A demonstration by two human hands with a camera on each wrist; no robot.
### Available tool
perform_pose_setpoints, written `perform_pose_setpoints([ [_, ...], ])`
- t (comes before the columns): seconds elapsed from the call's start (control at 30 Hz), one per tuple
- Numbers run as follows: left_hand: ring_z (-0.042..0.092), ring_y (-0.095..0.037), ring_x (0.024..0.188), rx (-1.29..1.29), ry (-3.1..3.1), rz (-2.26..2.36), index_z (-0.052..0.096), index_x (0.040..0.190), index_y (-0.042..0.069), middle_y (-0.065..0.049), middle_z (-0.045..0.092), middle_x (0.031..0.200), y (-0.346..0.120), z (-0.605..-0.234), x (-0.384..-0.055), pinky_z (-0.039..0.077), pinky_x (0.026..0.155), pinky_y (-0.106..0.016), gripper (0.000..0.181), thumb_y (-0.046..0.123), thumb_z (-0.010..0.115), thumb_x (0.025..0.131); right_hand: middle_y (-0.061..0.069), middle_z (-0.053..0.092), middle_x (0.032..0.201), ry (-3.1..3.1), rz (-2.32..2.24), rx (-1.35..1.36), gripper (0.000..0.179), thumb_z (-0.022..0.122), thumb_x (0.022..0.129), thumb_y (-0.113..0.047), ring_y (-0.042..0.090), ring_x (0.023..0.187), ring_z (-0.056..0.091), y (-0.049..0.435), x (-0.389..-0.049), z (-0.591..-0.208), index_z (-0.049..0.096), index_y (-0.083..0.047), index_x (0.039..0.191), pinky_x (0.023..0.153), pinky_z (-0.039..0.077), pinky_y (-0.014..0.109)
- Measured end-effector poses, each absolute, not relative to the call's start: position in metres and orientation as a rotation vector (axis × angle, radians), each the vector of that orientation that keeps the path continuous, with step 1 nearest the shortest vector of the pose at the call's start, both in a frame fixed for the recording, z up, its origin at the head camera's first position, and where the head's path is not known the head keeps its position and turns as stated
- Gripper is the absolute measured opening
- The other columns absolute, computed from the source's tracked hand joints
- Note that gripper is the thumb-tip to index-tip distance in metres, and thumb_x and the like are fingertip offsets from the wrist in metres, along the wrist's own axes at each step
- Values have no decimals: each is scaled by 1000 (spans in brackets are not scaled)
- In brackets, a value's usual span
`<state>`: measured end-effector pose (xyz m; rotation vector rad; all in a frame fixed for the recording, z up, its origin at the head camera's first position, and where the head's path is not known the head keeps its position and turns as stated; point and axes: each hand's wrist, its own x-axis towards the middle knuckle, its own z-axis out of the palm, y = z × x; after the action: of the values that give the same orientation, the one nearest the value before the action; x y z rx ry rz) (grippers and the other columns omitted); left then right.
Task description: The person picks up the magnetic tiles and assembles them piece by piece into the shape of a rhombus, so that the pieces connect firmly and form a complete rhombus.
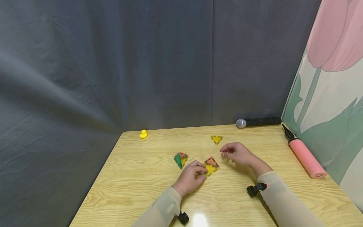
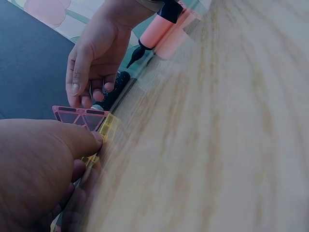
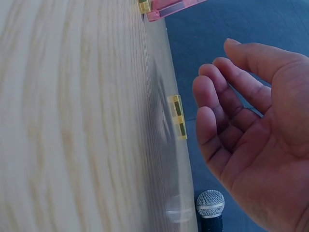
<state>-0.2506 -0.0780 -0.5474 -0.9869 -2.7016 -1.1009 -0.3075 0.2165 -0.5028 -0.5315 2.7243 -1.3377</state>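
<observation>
My left hand (image 1: 190,177) pinches a yellow see-through triangular tile (image 1: 210,170) low over the table, its thumb along the near edge. Joined to that tile's far edge is a red-pink triangular tile (image 1: 211,161), which leans upward in the left wrist view. To the right, my right hand (image 1: 237,154) hovers above the table with loosely bent fingers and nothing in them. A small pointed piece of green, red and yellow tiles (image 1: 181,160) stands left of the joined pair. Farther back lies a single yellow triangular tile (image 1: 216,140), close to the right fingertips.
A yellow rubber duck (image 1: 143,134) sits at the back left of the wooden table (image 1: 127,189). Along the back right edge lies a black microphone (image 1: 258,122). A pink hand pump (image 1: 307,157) rests by the right wall, and a dark curtain (image 1: 170,63) hangs behind.
</observation>
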Motion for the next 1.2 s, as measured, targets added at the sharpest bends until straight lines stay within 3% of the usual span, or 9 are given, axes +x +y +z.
perform_pose_setpoints([
  [0.2,60,-2,101,-982,-2704,-1096,79,118,16,6,63,128,-78,-548,-250,52,89,-19,20,16,77,98,3,69,94,2747,-1371,-542,20,75,98,-14,21,84,59,217,-306,-501,76,-1,113,69,50,29],
  [0.47,60,-2,102,-981,-2712,-1110,79,119,16,6,62,128,-79,-546,-248,52,90,-20,20,17,76,99,3,69,95,2759,-1383,-485,20,75,99,-18,21,83,59,219,-307,-505,76,-4,113,68,51,30],
  [1.2,57,0,98,-956,-2716,-1115,78,121,15,11,59,120,-78,-544,-249,52,85,-20,22,19,75,100,8,71,104,2831,-1355,-427,21,74,99,-18,22,87,62,225,-326,-502,75,-3,114,76,51,36],
])
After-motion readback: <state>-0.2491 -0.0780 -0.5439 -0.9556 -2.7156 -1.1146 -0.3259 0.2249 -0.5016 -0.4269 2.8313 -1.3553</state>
